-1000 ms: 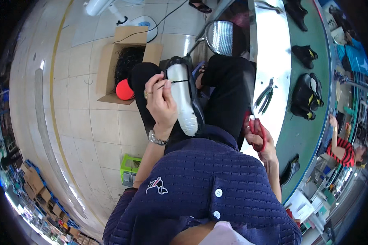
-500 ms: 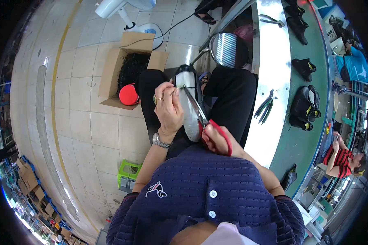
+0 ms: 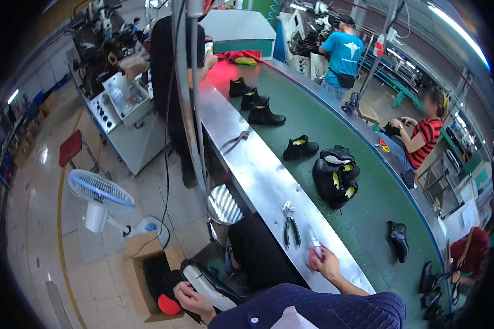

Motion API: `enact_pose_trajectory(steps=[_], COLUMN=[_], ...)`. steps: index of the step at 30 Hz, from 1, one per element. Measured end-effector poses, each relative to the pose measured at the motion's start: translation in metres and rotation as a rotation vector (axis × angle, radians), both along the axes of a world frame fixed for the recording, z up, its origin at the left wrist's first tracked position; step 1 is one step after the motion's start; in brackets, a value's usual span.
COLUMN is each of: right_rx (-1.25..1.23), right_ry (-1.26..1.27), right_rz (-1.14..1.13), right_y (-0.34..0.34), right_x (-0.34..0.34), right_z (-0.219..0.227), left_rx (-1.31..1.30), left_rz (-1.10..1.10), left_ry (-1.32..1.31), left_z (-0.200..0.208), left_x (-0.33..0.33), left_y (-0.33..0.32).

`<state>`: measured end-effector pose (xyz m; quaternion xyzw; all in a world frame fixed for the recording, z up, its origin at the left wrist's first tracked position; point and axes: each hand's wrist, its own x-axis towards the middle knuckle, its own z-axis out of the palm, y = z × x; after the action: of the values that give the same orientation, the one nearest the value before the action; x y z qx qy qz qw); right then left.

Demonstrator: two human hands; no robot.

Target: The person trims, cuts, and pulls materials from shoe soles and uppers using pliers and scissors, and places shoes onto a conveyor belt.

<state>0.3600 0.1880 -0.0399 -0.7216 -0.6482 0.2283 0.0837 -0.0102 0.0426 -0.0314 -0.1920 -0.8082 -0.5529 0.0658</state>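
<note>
A black shoe (image 3: 216,289) with a pale sole turned up lies across my lap. My left hand (image 3: 195,299) is beside that sole with its fingers drawn together; whatever they pinch is too small to make out. Over on the metal bench strip, my right hand (image 3: 329,265) grips the red handles of a pair of scissors (image 3: 314,241), their blades pointing away from me along the metal. Green-handled pliers (image 3: 291,225) lie just left of the scissors, and a second metal hand tool (image 3: 235,142) rests farther up the strip.
Black shoes (image 3: 328,183) stand on the green conveyor belt (image 3: 370,225) beyond the metal strip (image 3: 269,181). An open cardboard box (image 3: 135,274) with a red round thing (image 3: 168,304) and a white fan (image 3: 97,200) are at left. Several people work around the belt.
My right hand has carried the scissors from the shoe to the metal strip at the right. My left hand stays by the shoe. The view has tilted up and shows more of the workshop.
</note>
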Motion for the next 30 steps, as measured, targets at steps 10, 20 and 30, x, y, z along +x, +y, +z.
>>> enact_pose_trajectory(steps=[10,20,30], right_rx=[0.242,-0.567,0.492], right_ry=[0.655,0.883,-0.031], right_rz=[0.686,0.790,0.229], right_y=[0.020,-0.013,0.097], right_x=[-0.135,-0.198,-0.126], right_z=[0.019,0.014,-0.058], left_rx=[0.157,0.156,-0.530], left_rz=[0.162,-0.300,-1.040], left_ry=[0.670,0.538,0.329], left_z=[0.073,0.132,0.055], left_x=[0.004,0.018,-0.044], left_y=[0.035,0.116,0.112])
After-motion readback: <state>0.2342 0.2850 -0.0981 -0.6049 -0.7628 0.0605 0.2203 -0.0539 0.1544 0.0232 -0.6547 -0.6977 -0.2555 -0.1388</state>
